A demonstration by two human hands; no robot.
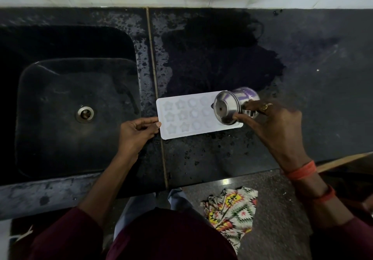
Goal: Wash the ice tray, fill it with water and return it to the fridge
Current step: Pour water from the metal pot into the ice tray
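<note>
White, flat, rectangular plastic ice tray [193, 116] with star and round cavities lies on the dark stone tabletop [302, 78], its end pinched by the left hand [137, 131]. Right hand [270, 122] grips one steel jug [234, 106], tipped sideways over the tray's far end; its contents cannot be told.

No readable text anywhere — the steel cup [236, 104] I'm holding shows purple marks on its side, too blurred to read — maybe just a reflection.
</note>
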